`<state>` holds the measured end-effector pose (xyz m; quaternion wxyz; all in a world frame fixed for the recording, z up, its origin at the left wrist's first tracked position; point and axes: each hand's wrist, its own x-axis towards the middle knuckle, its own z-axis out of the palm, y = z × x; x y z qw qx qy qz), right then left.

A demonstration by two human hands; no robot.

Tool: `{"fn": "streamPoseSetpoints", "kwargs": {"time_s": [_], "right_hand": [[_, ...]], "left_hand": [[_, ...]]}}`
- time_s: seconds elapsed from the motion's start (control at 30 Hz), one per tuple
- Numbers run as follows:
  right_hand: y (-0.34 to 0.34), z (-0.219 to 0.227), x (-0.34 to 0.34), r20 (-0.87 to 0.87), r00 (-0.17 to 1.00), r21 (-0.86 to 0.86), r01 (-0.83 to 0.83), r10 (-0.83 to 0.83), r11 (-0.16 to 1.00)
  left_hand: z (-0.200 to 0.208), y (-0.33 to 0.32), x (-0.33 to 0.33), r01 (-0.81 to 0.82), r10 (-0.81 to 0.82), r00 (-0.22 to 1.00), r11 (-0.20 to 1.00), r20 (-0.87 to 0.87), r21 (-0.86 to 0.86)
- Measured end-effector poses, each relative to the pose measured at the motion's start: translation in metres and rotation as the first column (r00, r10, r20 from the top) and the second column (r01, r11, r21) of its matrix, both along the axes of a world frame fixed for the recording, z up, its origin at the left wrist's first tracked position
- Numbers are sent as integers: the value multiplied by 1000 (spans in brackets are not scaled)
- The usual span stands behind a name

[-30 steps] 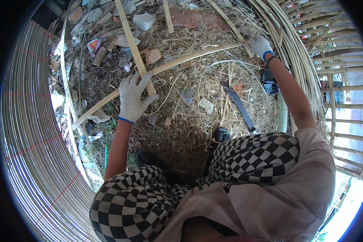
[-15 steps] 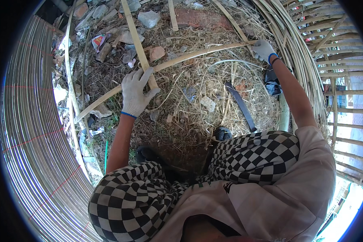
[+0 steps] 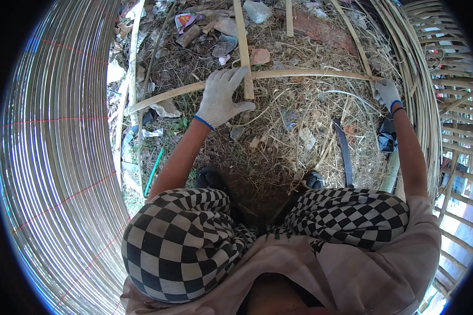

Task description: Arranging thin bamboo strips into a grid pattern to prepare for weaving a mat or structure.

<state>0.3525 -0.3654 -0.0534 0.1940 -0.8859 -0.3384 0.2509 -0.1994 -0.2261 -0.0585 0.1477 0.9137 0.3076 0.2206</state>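
A long pale bamboo strip runs crosswise over the littered ground. My left hand, in a white knit glove with a blue cuff, lies over this strip, fingers extended and thumb spread wide. Its fingertips touch an upright strip where the two cross; the thumb reaches just below that strip's near end. At the far right my right hand, gloved too, pinches the crosswise strip's end, where a slanting strip meets it. The fingertips there are partly hidden.
A slatted bamboo screen with red ties curves along the left. Bundled canes and a bamboo lattice stand at right. A dark flat blade-like piece, a red brick slab, stones and dry fibres lie on the ground.
The whole view has shifted, so the ground, strips and both hands appear farther right and slightly lower. Both hands keep their places on the strips.
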Motion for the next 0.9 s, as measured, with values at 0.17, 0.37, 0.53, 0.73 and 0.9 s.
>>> {"fn": "streamPoseSetpoints", "kwargs": {"time_s": [0.17,0.37,0.53,0.73,0.9], "right_hand": [[4,8,-12,114,993,-45,36,-31,998],[11,2,25,558,825,-45,-76,88,996],[14,1,28,533,846,-1,2,-2,1000],[5,6,24,355,932,-23,80,-67,997],[-2,0,31,287,953,13,100,-99,995]], "left_hand": [[3,2,-3,-12,11,999,1000,-36,-9],[13,2,6,37,-35,998,998,-43,57],[14,-1,13,60,-40,993,982,-112,181],[10,-3,14,93,-87,995,986,-46,140],[1,-6,11,33,-34,999,994,6,106]]}}
